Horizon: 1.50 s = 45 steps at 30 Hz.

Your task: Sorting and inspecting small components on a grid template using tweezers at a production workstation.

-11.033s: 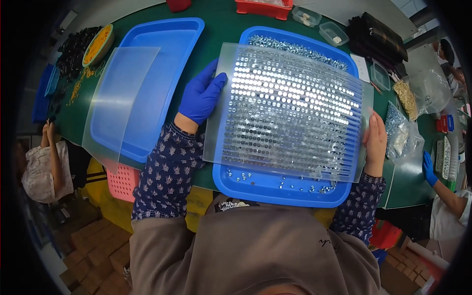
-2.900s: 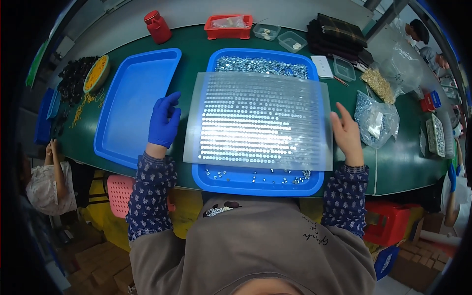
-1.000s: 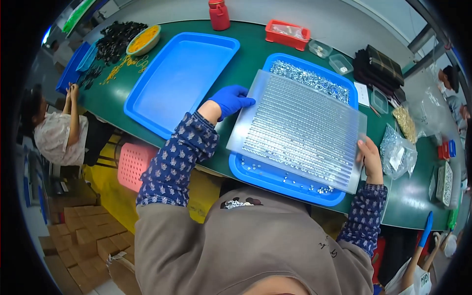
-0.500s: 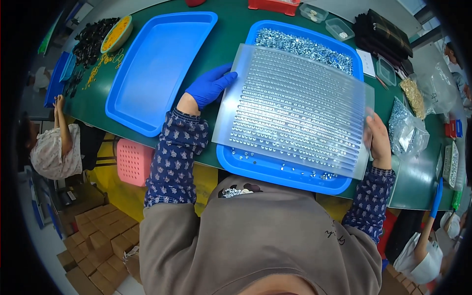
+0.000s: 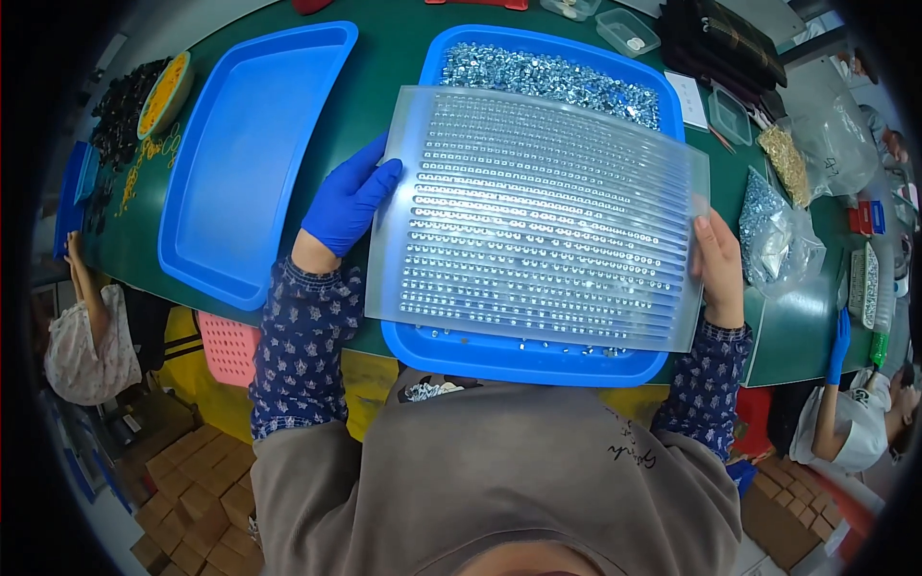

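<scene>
Between my two hands is a translucent grooved plate (image 5: 538,216), its rows lined with small clear rhinestones. My left hand (image 5: 348,200), in a blue glove, grips the plate's left edge with the thumb on top. At the right edge, my bare right hand (image 5: 718,264) closes on it with the fingers partly hidden behind. The plate is held above a blue tray (image 5: 523,370) and covers its middle. Loose rhinestones (image 5: 557,82) are heaped at the tray's far end, with a few scattered along its near end.
A second blue tray (image 5: 245,158) lies to the left, beside a bowl of yellow pieces (image 5: 165,96) and a black pile (image 5: 120,110). On the right are bags of stones (image 5: 783,240), a small clear box (image 5: 730,115) and dark folded fabric (image 5: 720,43). Co-workers sit at both sides.
My view has shifted, so the trays and table appear further left. Both hands still hold the plate, which now sits a little more level over the tray.
</scene>
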Each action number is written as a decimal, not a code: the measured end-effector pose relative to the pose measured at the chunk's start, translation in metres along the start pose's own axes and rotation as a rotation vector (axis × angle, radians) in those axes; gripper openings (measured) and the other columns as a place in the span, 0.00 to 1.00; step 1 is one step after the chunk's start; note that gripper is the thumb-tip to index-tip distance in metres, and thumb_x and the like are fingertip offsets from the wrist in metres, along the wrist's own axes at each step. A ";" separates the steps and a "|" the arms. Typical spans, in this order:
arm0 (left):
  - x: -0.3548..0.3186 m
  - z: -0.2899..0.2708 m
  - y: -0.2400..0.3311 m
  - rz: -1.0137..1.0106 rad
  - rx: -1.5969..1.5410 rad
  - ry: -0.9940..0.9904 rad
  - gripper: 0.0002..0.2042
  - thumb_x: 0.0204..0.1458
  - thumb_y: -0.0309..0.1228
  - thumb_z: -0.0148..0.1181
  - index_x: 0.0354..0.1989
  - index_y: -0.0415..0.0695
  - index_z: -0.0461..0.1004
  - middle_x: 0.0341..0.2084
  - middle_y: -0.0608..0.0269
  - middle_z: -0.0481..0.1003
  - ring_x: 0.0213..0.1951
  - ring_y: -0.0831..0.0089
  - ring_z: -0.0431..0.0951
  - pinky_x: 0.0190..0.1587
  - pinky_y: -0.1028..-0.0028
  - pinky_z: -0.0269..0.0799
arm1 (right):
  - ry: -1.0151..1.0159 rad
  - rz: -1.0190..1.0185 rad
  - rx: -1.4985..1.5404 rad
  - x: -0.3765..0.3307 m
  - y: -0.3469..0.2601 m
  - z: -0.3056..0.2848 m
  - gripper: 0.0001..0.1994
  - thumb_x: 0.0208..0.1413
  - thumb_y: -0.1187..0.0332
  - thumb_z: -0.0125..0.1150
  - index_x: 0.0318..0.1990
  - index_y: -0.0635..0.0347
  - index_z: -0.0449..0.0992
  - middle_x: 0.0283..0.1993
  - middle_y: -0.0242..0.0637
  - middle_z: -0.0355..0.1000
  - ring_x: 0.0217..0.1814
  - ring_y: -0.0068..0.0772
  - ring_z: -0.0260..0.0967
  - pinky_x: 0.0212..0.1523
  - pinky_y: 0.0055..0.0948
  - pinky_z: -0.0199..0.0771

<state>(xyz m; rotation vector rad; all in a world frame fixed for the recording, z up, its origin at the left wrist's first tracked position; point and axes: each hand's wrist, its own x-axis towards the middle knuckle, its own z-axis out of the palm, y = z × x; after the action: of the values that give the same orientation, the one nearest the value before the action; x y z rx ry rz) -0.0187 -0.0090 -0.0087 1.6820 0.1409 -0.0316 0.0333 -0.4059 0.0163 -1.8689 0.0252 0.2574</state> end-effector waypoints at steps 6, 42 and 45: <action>-0.005 -0.001 -0.001 -0.007 -0.002 0.028 0.21 0.51 0.31 0.50 0.53 0.38 0.58 0.43 0.58 0.68 0.43 0.77 0.67 0.46 0.79 0.62 | -0.011 0.014 -0.027 0.001 0.004 -0.003 0.20 0.55 0.61 0.45 0.51 0.66 0.62 0.21 0.20 0.63 0.12 0.06 0.48 0.13 0.07 0.46; -0.002 -0.001 0.011 -0.014 0.196 -0.107 0.26 0.52 0.30 0.46 0.59 0.43 0.47 0.40 0.62 0.69 0.33 0.82 0.67 0.42 0.81 0.61 | -0.050 0.054 -0.103 0.000 -0.003 -0.005 0.19 0.56 0.60 0.44 0.50 0.63 0.63 0.21 0.20 0.61 0.15 0.08 0.49 0.16 0.09 0.47; -0.004 -0.002 0.013 -0.017 0.239 -0.121 0.26 0.52 0.30 0.46 0.60 0.43 0.47 0.41 0.61 0.68 0.33 0.82 0.67 0.43 0.81 0.61 | -0.069 0.073 -0.093 -0.001 -0.007 -0.006 0.17 0.57 0.61 0.43 0.49 0.63 0.63 0.21 0.22 0.62 0.15 0.09 0.51 0.15 0.10 0.49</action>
<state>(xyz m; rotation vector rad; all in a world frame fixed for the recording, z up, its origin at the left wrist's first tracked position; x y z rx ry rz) -0.0211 -0.0087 0.0052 1.9121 0.0620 -0.1684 0.0346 -0.4090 0.0246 -1.9529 0.0348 0.3787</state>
